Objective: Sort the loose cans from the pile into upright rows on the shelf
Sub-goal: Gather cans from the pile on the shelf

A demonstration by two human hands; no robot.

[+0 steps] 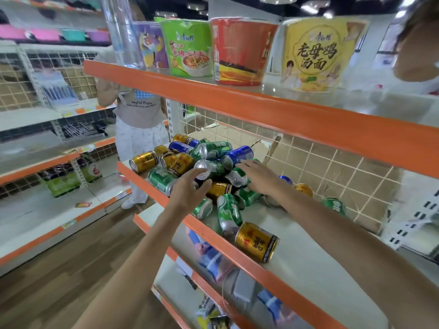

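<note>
A pile of loose cans point(206, 162), green, gold and blue, lies on its side on the middle shelf point(308, 262). My left hand point(190, 188) reaches into the pile's front, fingers spread and loosely curved by a silver-ended can point(203, 169), gripping nothing I can make out. My right hand point(260, 176) lies flat on the pile, fingers extended over a green can point(238, 177). A gold can point(257, 241) and a green can point(229, 213) lie apart, nearer the shelf's orange front edge. A few cans point(333, 205) sit behind my right forearm.
The upper shelf point(261, 103) carries instant noodle bowls point(316, 53) and overhangs the cans. A wire grid backing point(332, 167) with cardboard closes the rear. A person point(140, 115) stands at the shelf's left end. Lower shelves hold packets point(213, 257).
</note>
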